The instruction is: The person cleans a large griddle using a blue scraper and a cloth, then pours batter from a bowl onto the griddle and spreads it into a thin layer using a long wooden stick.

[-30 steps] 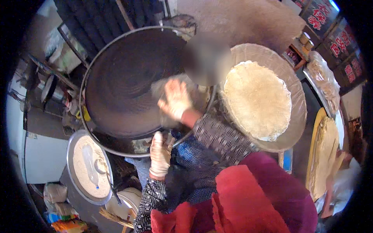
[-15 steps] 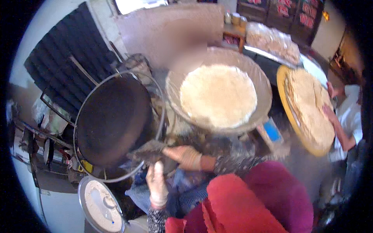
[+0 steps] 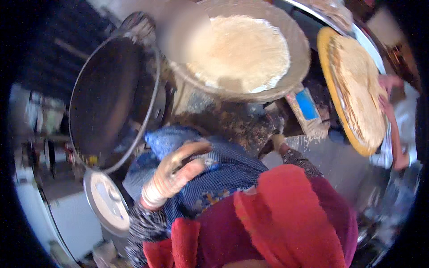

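Note:
My left hand (image 3: pixel 173 173), with a pale wrap around the wrist, hovers over my blue checked apron (image 3: pixel 223 163). Its thumb stands apart from the curved fingers, and nothing shows between them. Farther right, my right hand (image 3: pixel 278 142) is small and smeared, low beside the wooden box with a blue patch (image 3: pixel 306 105). Something dark lies against it, too blurred to name, and the fingers cannot be made out. To the left stands a large round black pan (image 3: pixel 105 102), tilted up, with a metal rim. A large thin round flatbread (image 3: pixel 241 53) lies in a wide shallow basket (image 3: pixel 300 53) ahead.
A metal basin of pale batter (image 3: pixel 107 201) with a ladle-like shape sits at lower left. At right, a co-worker's hands (image 3: pixel 388 91) touch stacked flatbreads (image 3: pixel 357 85) on a yellow round tray (image 3: pixel 328 67). A corrugated dark panel (image 3: pixel 53 53) stands behind the pan.
The view has dipped downward. My left hand has come off the dark cloth that both hands held beside the pan; my right hand has swung away to the right.

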